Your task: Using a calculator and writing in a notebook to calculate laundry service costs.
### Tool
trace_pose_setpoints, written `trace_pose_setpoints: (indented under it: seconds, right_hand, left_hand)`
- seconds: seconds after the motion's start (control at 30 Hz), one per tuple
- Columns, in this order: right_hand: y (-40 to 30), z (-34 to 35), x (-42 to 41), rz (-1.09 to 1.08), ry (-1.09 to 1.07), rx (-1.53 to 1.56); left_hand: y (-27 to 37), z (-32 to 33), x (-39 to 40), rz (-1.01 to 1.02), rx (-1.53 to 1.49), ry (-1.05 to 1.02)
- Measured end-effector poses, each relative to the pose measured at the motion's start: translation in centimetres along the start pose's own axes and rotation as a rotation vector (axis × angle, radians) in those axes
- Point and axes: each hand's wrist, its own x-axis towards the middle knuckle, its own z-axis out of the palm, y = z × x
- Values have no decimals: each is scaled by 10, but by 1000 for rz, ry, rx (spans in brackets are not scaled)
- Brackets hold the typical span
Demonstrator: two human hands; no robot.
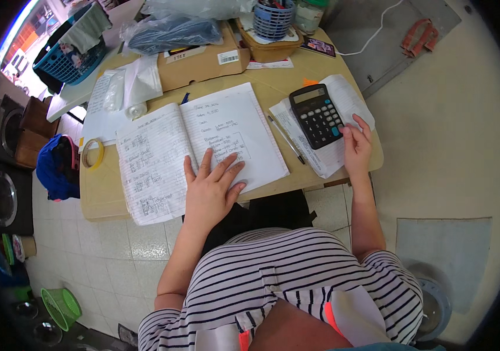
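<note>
An open ruled notebook (232, 114) with handwriting on both pages lies on the yellow table (320, 175). My left hand (212, 184) rests on it with spread fingers, near the fold and the lower right page. My right hand (357, 149) is at the lower right edge of a black desk calculator (316, 115), its thumb and fingers bent there, one finger raised. Under the calculator lie papers and an opened pad (353, 96). A pen (286, 139) lies between the notebook and these papers. Left of the notebook is a roll of yellow tape (92, 153).
Along the table's back stand a cardboard box (201, 66), a bagged dark cloth (175, 35), a blue plastic basket (274, 22) and a lidded jar (310, 15). A phone (319, 46) has a white cable. Laundry fills a blue basket (74, 61) at left; front-loading machines stand beyond.
</note>
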Motion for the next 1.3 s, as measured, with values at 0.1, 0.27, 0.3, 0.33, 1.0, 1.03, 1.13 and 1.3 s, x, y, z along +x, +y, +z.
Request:
trace_pose_setpoints:
  seconds: [0.1,0.27,0.3,0.33,1.0,1.03,1.13,1.3]
  right_hand:
    - [4,1,-4,-37,11,-40]
    - [11,6,-4,-136,-41,-102]
    - [12,7,-4,-126,-42,-97]
    - [13,8,-4,-117,-43,-93]
    - [-39,11,-7,-393,-125,-226]
    - [-37,11,-8,-393,-123,-226]
    - [-32,14,-5,-350,-192,-208]
    - [-14,34,13,-161,-131,-162]
  left_hand:
    - [1,0,4,18,-25,12]
    - [1,6,1,23,-24,43]
    - [0,7,0,22,-23,41]
    - [0,9,-1,28,-27,51]
    - [2,7,0,21,-55,36]
    - [2,6,0,22,-55,37]
    - [2,6,0,24,-51,39]
    - [1,6,-1,19,-48,43]
